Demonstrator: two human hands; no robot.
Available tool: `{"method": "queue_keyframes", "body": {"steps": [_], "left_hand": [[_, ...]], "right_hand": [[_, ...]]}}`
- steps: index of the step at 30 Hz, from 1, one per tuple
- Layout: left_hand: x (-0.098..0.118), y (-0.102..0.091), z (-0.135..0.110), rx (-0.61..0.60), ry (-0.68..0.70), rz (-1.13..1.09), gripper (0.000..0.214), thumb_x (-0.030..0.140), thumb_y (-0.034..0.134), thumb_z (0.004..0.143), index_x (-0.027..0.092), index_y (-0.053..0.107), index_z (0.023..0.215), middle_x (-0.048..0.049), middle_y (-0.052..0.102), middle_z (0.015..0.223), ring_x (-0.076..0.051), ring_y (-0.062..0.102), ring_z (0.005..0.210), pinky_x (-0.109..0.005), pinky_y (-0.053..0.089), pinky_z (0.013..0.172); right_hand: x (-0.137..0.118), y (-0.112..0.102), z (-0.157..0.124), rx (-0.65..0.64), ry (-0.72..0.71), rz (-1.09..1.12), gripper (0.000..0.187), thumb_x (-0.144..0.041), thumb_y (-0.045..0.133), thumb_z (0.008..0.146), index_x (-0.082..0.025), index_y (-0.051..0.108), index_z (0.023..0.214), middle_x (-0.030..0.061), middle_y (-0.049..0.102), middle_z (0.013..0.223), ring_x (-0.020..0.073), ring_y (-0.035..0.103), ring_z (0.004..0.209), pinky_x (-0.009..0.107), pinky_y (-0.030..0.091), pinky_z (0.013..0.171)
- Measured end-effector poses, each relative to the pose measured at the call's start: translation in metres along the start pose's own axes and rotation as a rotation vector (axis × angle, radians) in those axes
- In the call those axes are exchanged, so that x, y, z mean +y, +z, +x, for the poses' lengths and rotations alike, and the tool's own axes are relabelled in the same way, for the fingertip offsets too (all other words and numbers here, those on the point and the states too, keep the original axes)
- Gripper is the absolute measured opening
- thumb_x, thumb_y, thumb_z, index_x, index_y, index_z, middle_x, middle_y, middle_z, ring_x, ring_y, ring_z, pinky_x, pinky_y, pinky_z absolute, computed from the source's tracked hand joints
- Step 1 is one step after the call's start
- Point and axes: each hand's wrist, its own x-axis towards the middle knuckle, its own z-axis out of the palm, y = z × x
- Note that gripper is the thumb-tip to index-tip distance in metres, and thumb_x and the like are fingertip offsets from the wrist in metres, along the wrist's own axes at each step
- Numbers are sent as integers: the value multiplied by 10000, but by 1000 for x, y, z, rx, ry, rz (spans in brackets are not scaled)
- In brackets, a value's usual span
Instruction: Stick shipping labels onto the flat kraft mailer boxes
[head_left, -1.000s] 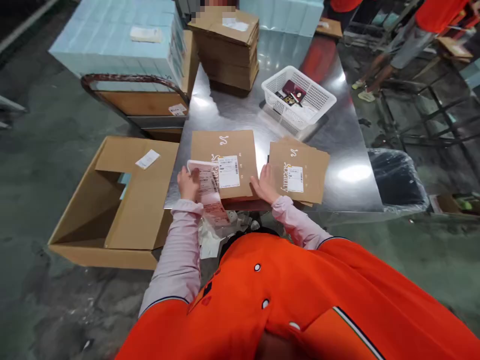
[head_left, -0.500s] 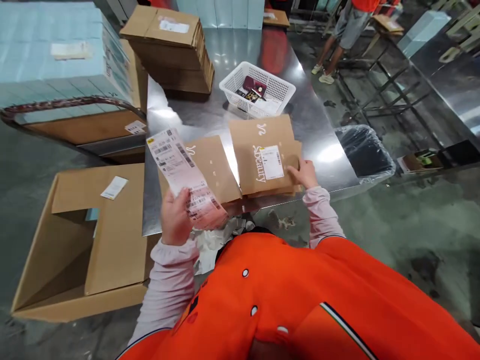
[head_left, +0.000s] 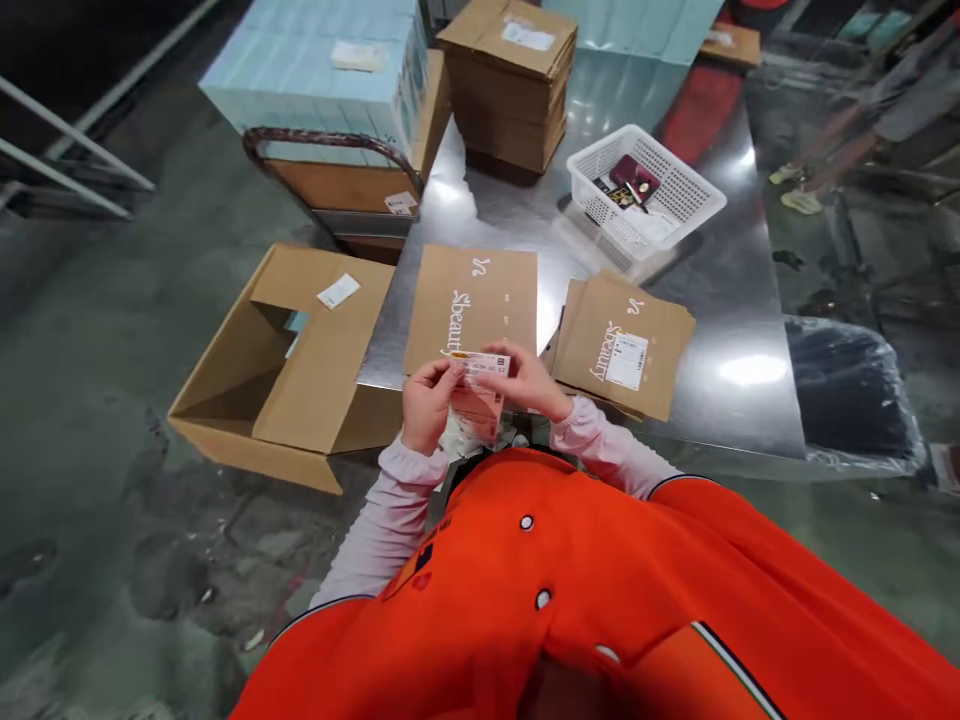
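Both hands meet over the near table edge, closed on a strip of printed shipping labels (head_left: 477, 405). My left hand (head_left: 429, 403) pinches the strip's upper left end. From the other side, my right hand (head_left: 526, 382) grips it near the top, and the lower part hangs down, tinted pink. Just beyond them lies a flat brown cardboard mailer (head_left: 480, 295) with white lettering and no label on its visible face. To the right, a small stack of similar mailers (head_left: 660, 340) carries a white label (head_left: 627, 361) on its top piece.
A white plastic basket (head_left: 686, 205) with small items stands on the steel table (head_left: 739, 300). Behind sits a tall stack of cardboard (head_left: 510, 110). An open carton (head_left: 300, 370) and a trolley of pale blue boxes (head_left: 315, 70) are at left; a plastic-lined bin (head_left: 855, 390) is at right.
My right hand has left the labelled mailer stack and joined my left on the label strip. The strip has come off the left mailer toward my body. The view has swung left.
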Motion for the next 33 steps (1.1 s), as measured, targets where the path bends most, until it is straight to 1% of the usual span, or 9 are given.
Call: {"method": "queue_keyframes", "body": {"steps": [4,8,11,13,18,25,27,29,33], "left_hand": [[-17,5,-9,96,7,-38,377,498,767,665,167,590,629,20,567,595,-103,495,561,-223,411,557],[-36,15,-12,223,13,-159,442,524,751,680,182,491,576,52,470,535,-82,427,512,-211,374,523],[-44,14,-12,167,-49,-285,394,520,748,674,182,549,642,31,550,596,-99,489,545,-220,406,541],[-46,9,-11,110,-76,-271,362,491,770,650,175,597,691,10,607,652,-115,536,586,-231,431,570],[-46,3,-6,55,-104,-37,338,457,775,631,149,651,689,-13,645,662,-130,557,613,-241,436,598],[-48,14,-3,211,-8,35,406,468,746,680,178,494,547,52,473,516,-88,426,517,-214,362,523],[-51,14,-1,155,-61,6,359,450,770,663,168,553,615,41,537,570,-94,473,543,-216,391,536],[-56,12,4,31,-198,-44,365,437,814,607,143,642,738,-2,643,678,-123,555,602,-235,442,572],[-76,4,11,-123,-491,-232,547,416,886,470,107,705,883,-89,733,861,-200,656,733,-310,525,688]], "right_hand": [[-19,-9,23,-24,-35,-264,238,-380,671,795,-158,739,851,45,725,797,155,655,730,250,505,667],[-12,-5,31,-78,58,-215,308,-428,724,738,-126,721,795,44,700,704,132,620,630,230,474,570],[1,-4,34,-194,160,-85,420,-444,799,635,-105,701,863,42,693,695,138,627,628,242,503,582],[7,-6,36,-229,174,-92,414,-429,799,640,-109,704,884,49,707,724,146,647,653,253,519,610],[7,-8,36,-59,81,-324,267,-364,745,745,-150,743,904,60,745,841,170,688,767,280,542,719],[8,-7,38,7,122,-352,183,-304,740,757,-154,768,857,38,739,768,165,669,704,259,508,663],[10,-9,48,-6,89,-382,148,-292,740,758,-163,771,822,35,728,761,160,657,714,265,502,686],[13,-14,68,-11,25,-440,130,-285,765,733,-163,768,777,43,710,808,167,648,792,276,500,748],[27,-29,123,136,19,-625,147,-280,794,700,-153,758,764,70,640,1043,196,602,998,333,459,931]]}}
